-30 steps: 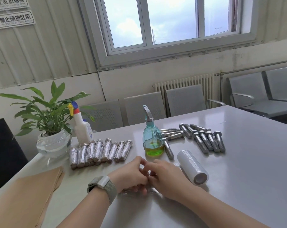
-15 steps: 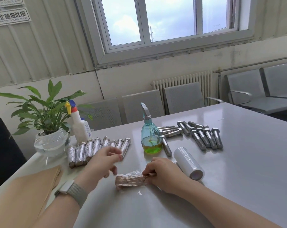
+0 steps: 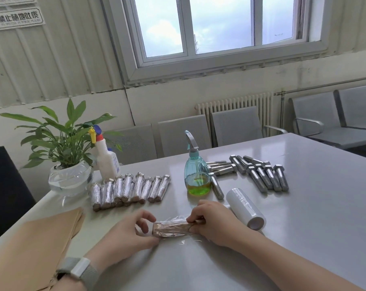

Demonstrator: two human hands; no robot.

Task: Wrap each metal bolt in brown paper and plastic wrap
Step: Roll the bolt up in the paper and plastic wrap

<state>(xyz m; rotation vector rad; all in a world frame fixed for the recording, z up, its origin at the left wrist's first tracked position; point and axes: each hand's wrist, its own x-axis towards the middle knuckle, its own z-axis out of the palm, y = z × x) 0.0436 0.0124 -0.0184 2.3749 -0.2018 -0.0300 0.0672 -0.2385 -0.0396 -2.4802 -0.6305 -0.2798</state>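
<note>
Midway through a wrapping job, a bolt bundle (image 3: 171, 227) already sheathed in brown paper and clear film is seen lying crosswise on the grey table (image 3: 303, 217), near its front edge. Its right end is pinched by the curled fingers of the right hand (image 3: 215, 222), while the left hand (image 3: 133, 232) is held at the opposite end, fingers loosely bent around the tip (whether the film is actually gripped there cannot be told from this angle). A loose tail of film (image 3: 190, 241) is left trailing on the tabletop just in front of the bundle.

Behind it, a row of finished bundles (image 3: 129, 190) is lined up beside a potted plant (image 3: 68, 164) and a white spray bottle (image 3: 107, 162). Bare bolts (image 3: 266, 175) are laid out past a blue spray bottle (image 3: 197, 175), with the plastic wrap roll (image 3: 246, 208) lying just beside the right hand and a stack of brown paper (image 3: 41, 232) at the near left.

Several slips are judged possible from here. If the trailing film is not smoothed down, the wrap could spring open. If the ends are twisted unevenly, the paper underneath may be torn or bunched. The roll, lying on its side, could be nudged away by the right wrist.
</note>
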